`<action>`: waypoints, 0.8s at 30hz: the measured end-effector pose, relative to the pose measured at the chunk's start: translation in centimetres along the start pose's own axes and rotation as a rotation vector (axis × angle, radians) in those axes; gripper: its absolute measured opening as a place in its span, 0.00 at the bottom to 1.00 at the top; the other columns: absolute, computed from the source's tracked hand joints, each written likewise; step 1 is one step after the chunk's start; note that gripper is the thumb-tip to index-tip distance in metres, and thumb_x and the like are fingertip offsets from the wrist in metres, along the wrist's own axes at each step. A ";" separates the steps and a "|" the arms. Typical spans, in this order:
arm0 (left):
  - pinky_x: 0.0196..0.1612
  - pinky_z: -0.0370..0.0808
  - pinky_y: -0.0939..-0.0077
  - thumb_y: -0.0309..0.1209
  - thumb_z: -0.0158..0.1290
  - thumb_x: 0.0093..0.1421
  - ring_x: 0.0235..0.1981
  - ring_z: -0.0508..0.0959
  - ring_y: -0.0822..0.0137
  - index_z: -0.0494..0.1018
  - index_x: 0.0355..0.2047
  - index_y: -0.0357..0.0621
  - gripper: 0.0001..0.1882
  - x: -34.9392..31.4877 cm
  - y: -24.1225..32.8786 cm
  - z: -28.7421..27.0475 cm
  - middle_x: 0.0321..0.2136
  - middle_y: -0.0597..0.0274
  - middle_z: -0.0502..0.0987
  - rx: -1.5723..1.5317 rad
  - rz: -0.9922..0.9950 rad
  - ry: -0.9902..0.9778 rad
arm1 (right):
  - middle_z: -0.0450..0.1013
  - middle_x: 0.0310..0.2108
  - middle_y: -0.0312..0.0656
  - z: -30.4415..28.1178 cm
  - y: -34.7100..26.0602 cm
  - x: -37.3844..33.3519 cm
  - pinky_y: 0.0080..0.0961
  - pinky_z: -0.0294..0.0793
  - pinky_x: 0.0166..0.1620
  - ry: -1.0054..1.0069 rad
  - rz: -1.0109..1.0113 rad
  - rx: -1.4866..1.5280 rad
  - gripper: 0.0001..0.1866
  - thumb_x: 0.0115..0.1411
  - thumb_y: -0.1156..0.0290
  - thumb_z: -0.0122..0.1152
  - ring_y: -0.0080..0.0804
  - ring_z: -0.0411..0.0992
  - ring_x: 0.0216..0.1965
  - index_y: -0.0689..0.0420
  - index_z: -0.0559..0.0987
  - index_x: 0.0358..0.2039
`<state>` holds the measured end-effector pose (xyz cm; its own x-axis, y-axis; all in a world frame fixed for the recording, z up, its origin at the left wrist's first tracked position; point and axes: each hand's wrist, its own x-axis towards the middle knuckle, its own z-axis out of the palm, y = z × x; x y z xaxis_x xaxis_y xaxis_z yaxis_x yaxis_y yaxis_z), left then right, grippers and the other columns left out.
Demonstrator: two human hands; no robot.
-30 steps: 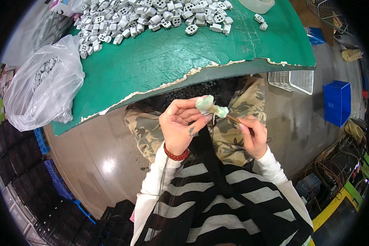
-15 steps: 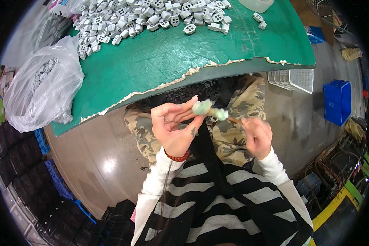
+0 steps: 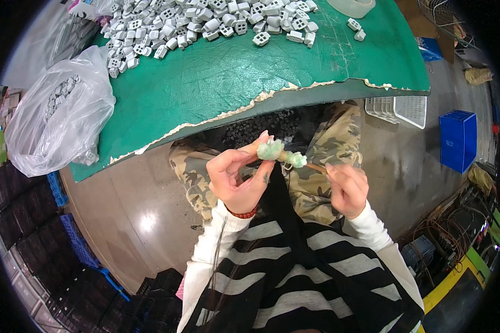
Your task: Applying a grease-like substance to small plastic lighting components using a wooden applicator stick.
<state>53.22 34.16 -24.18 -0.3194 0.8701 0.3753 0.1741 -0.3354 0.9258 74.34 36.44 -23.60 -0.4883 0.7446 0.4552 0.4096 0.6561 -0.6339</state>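
The left hand [image 3: 236,176] had tightened its hold over the last second: its fingers, spread out behind the pale green fluffy piece [image 3: 270,150] with the palm showing, had since curled in, and the piece had shifted slightly to the left. Now that hand's grip was pinched around the larger, left-hand tuft, though the fluff hid exactly where the fingertips pressed. The right hand [image 3: 349,190] had moved out a little; its grip was clamped, thumb against finger, on a thin brown stick [image 3: 316,167] that ran to the smaller tuft. That left the work steadied from both sides, apparently under more control than on the opened fingers.

The fluffy piece hung in the air above the lap, in front of camouflage trousers [image 3: 197,172] and just short of the green worktop [image 3: 222,72]. The grey plastic parts [image 3: 205,25] heaped there, and the clear bag [image 3: 28,133] beside them, were untouched.
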 end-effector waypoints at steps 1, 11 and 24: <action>0.42 0.79 0.68 0.09 0.57 0.47 0.42 0.79 0.54 0.54 0.40 0.37 0.26 0.0 0.0 0.0 0.39 0.35 0.75 0.001 0.000 0.000 | 0.74 0.26 0.50 0.1 0.1 0.0 0.26 0.71 0.22 0.000 -0.001 0.001 0.11 0.47 0.88 0.58 0.41 0.73 0.20 0.65 0.74 0.33; 0.42 0.80 0.68 0.09 0.60 0.44 0.40 0.80 0.53 0.52 0.38 0.39 0.29 -0.4 -0.5 0.0 0.35 0.34 0.76 0.000 0.070 0.061 | 0.74 0.26 0.51 0.4 0.2 -0.4 0.26 0.71 0.23 0.167 0.154 0.072 0.11 0.46 0.90 0.58 0.42 0.73 0.20 0.66 0.73 0.32; 0.41 0.80 0.66 0.11 0.62 0.43 0.37 0.81 0.53 0.55 0.37 0.38 0.29 -0.8 0.1 -0.2 0.37 0.35 0.75 -0.383 -0.091 0.098 | 0.74 0.26 0.47 0.5 0.5 -1.4 0.21 0.67 0.23 0.193 0.269 0.084 0.09 0.53 0.86 0.57 0.30 0.70 0.20 0.66 0.74 0.35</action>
<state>53.27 33.35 -24.39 -0.4083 0.8700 0.2764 -0.2130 -0.3852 0.8979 74.87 35.63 -24.84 -0.2131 0.9043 0.3700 0.4349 0.4269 -0.7928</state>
